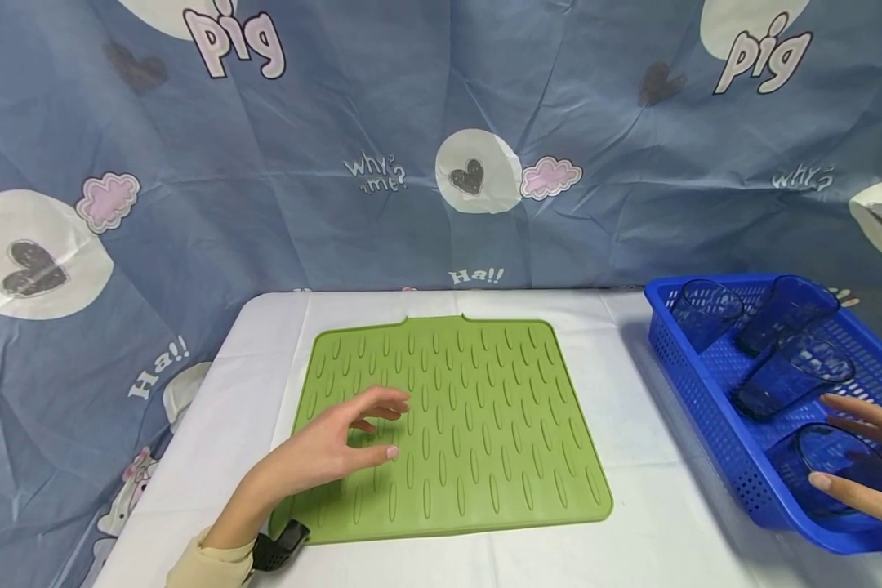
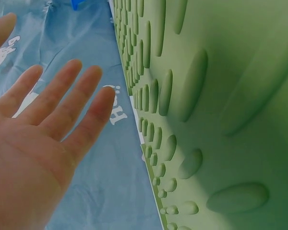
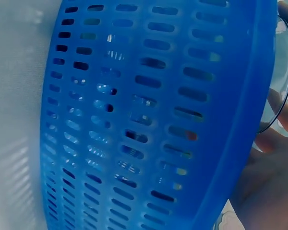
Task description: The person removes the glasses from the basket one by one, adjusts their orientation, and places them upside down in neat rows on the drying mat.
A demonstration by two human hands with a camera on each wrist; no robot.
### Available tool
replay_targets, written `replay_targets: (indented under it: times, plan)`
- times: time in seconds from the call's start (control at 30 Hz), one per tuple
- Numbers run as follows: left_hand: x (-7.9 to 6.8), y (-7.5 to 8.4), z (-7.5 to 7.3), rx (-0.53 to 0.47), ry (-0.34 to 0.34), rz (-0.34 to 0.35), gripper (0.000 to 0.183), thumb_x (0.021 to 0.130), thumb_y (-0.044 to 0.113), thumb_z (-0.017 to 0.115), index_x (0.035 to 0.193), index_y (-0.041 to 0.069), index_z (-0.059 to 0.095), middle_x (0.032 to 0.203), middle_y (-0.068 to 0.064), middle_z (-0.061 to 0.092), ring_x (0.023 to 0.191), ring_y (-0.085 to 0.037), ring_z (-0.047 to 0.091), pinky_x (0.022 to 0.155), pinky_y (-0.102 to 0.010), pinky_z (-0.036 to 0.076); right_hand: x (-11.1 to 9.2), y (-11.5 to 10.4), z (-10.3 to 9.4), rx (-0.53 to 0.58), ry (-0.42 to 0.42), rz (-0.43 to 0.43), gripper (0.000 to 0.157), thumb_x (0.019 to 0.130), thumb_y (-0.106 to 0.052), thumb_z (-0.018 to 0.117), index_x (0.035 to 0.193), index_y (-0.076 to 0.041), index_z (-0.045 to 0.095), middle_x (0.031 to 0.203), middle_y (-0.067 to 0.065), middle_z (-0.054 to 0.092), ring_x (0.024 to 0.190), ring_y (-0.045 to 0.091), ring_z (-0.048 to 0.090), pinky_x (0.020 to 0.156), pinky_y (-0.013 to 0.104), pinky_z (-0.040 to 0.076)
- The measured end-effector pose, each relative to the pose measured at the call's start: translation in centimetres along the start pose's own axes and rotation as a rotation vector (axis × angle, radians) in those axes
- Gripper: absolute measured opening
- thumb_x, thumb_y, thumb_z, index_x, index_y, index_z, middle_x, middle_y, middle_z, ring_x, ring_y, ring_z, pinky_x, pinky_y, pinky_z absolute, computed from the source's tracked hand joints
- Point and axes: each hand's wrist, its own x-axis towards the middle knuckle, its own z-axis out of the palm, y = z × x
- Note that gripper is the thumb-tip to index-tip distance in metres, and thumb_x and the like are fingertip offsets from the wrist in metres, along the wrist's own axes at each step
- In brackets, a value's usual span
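Observation:
A green mat [image 1: 441,425] with raised oval ridges lies on the white table. Over its left part my left hand [image 1: 338,437] is held with fingers spread and thumb apart, holding nothing; the left wrist view shows its palm [image 2: 33,143] beside the mat [image 2: 197,124]. At the right, my right hand [image 1: 875,445] reaches over a blue plastic basket [image 1: 713,429], thumb and fingers apart around the nearest clear glass [image 1: 845,474]. Its fingers are right by that glass's rim [image 3: 278,76] in the right wrist view, where the basket wall [image 3: 149,115] hides much of the glass.
Three more clear glasses stand or lean in the basket: one glass [image 1: 706,314] at its back left, another glass [image 1: 790,310] beside it, and a tilted glass [image 1: 790,376] nearer. White cloth [image 1: 654,490] shows between mat and basket. A blue printed curtain [image 1: 412,229] hangs behind the table.

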Motion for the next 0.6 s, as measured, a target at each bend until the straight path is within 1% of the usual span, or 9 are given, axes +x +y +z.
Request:
replay_targets:
  times: [0.03, 0.1, 0.13, 0.2, 0.27, 0.3, 0.37, 0.43, 0.6]
  plan:
    - [0.0, 0.0, 0.0, 0.001, -0.001, -0.001, 0.055, 0.090, 0.022, 0.074, 0.138, 0.028, 0.048, 0.134, -0.005, 0.057, 0.122, -0.026, 0.054, 0.098, -0.055, 0.044, -0.1, 0.2, 0.0, 0.008, 0.012, -0.024, 0.106, 0.067, 0.004, 0.085, 0.155, -0.012, 0.027, 0.154, -0.017, 0.026, 0.134, -0.011, 0.020, 0.108, 0.012, 0.009]
    - [0.0, 0.0, 0.0, 0.002, -0.001, -0.003, 0.055, 0.090, 0.023, 0.074, 0.138, 0.028, 0.048, 0.134, -0.005, 0.057, 0.121, -0.027, 0.054, 0.098, -0.055, 0.044, -0.2, 0.4, 0.1, 0.020, 0.014, -0.057, 0.108, 0.065, 0.006, 0.086, 0.155, -0.012, 0.029, 0.144, -0.032, 0.028, 0.124, -0.020, 0.023, 0.116, 0.024, 0.008]
    - [0.0, 0.0, 0.0, 0.003, -0.002, -0.002, 0.055, 0.090, 0.022, 0.074, 0.138, 0.028, 0.048, 0.134, -0.005, 0.056, 0.122, -0.026, 0.054, 0.098, -0.055, 0.044, -0.2, 0.7, 0.1, 0.027, 0.020, -0.074, 0.109, 0.063, 0.008, 0.086, 0.154, -0.012, 0.030, 0.136, -0.039, 0.028, 0.113, -0.025, 0.026, 0.109, 0.013, 0.007]
    - [-0.1, 0.0, 0.0, -0.001, -0.005, 0.000, 0.056, 0.089, 0.022, 0.074, 0.138, 0.028, 0.048, 0.135, -0.005, 0.056, 0.123, -0.026, 0.053, 0.099, -0.054, 0.045, -0.3, 1.0, 0.1, 0.031, 0.011, -0.075, 0.110, 0.062, 0.008, 0.086, 0.154, -0.013, 0.030, 0.132, -0.041, 0.029, 0.111, -0.024, 0.027, 0.107, 0.011, 0.008]
    - [-0.1, 0.0, 0.0, -0.010, -0.009, -0.002, 0.056, 0.090, 0.022, 0.074, 0.138, 0.028, 0.047, 0.136, -0.005, 0.055, 0.124, -0.027, 0.052, 0.099, -0.055, 0.044, -0.5, 1.3, 0.0, 0.040, -0.009, -0.066, 0.111, 0.062, 0.006, 0.087, 0.155, -0.014, 0.030, 0.125, -0.043, 0.030, 0.107, -0.024, 0.030, 0.103, 0.008, 0.022]
    - [-0.1, -0.1, 0.0, -0.015, -0.010, 0.000, 0.056, 0.090, 0.021, 0.074, 0.139, 0.029, 0.047, 0.137, -0.006, 0.055, 0.124, -0.028, 0.052, 0.099, -0.055, 0.044, -0.6, 1.5, 0.0, 0.044, -0.010, -0.063, 0.111, 0.061, 0.007, 0.088, 0.154, -0.015, 0.031, 0.124, -0.042, 0.032, 0.105, -0.024, 0.032, 0.093, 0.001, 0.024]
    - [-0.1, -0.1, -0.1, -0.022, -0.012, 0.000, 0.057, 0.090, 0.022, 0.073, 0.139, 0.029, 0.046, 0.138, -0.005, 0.053, 0.125, -0.029, 0.051, 0.100, -0.056, 0.043, -0.6, 1.7, -0.1, 0.066, -0.014, -0.061, 0.112, 0.058, 0.008, 0.089, 0.153, -0.014, 0.034, 0.122, -0.040, 0.036, 0.104, -0.023, 0.035, 0.079, -0.002, 0.032]
    - [-0.1, -0.1, -0.2, -0.026, -0.013, 0.005, 0.057, 0.090, 0.022, 0.073, 0.140, 0.029, 0.046, 0.139, -0.006, 0.053, 0.126, -0.029, 0.051, 0.100, -0.056, 0.043, -0.7, 1.9, -0.1, 0.090, -0.020, -0.068, 0.112, 0.057, 0.008, 0.089, 0.152, -0.015, 0.035, 0.123, -0.038, 0.039, 0.103, -0.023, 0.038, 0.070, -0.004, 0.033]
    - [-0.2, -0.1, -0.4, -0.023, -0.007, 0.020, 0.057, 0.090, 0.024, 0.074, 0.139, 0.028, 0.046, 0.139, -0.004, 0.053, 0.126, -0.029, 0.051, 0.100, -0.056, 0.043, -0.8, 2.5, -0.1, 0.114, -0.014, -0.098, 0.116, 0.053, 0.010, 0.090, 0.151, -0.019, 0.037, 0.124, -0.034, 0.043, 0.106, -0.020, 0.041, 0.076, -0.003, 0.034]
